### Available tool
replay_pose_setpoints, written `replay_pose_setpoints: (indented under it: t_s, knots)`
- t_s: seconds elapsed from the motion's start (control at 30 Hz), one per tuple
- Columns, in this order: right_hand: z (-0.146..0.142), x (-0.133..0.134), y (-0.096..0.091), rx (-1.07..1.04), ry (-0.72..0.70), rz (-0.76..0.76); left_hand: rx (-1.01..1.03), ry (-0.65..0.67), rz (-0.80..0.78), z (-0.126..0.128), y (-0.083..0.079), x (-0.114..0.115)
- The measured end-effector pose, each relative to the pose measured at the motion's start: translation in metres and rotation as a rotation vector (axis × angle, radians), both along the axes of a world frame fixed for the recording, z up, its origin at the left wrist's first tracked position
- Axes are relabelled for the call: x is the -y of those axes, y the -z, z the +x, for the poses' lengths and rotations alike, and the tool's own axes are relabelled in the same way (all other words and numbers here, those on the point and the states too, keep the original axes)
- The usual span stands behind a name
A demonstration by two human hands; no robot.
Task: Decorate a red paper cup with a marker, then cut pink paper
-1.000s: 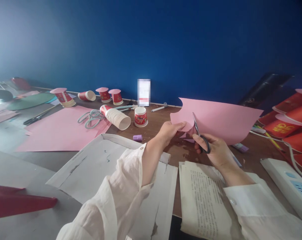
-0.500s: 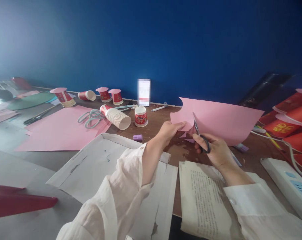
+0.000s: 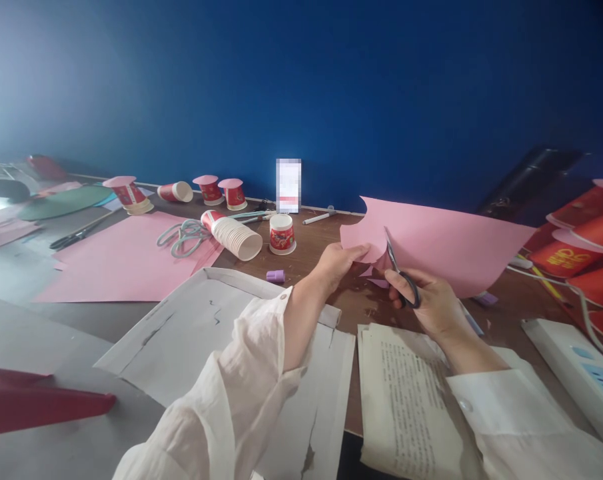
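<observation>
Right hand point(image 3: 434, 305) is gripping black-handled steel scissors point(image 3: 395, 261), blades biting into a large pink paper sheet point(image 3: 451, 248) held up above the brown wooden table point(image 3: 316, 252). Left hand point(image 3: 337, 263) is pinching the sheet's curved cut edge, just beside the blades. Risks, as judged: the unsupported far end could be flexing, so the cut may wander or tear; fingertips are sitting close enough to get nicked.

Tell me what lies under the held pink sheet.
Brown wooden table, small pink paper scraps and a purple object peeking out; the pink paper sheet covers the rest.

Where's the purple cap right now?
Head view, left of centre: purple cap lies on the table just before the nearest red cup, left of the left hand.
</observation>
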State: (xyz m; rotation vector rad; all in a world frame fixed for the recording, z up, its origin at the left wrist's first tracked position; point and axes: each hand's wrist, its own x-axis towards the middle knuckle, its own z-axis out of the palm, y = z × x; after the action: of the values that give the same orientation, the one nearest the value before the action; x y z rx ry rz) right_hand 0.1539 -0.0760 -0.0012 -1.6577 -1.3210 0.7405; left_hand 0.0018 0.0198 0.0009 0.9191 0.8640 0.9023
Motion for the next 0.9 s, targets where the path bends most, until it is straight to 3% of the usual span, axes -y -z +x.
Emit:
replay_pose_setpoints:
  t_s: [0.53, 0.9]
  knots:
    - [0.001, -0.001, 0.003, -0.049, -0.020, -0.002, 0.036, 0.023, -0.010, 0.002, 0.010, -0.004]
    - [0.001, 0.000, 0.002, -0.039, -0.023, 0.013, 0.023, -0.025, -0.013, 0.002, 0.006, -0.003]
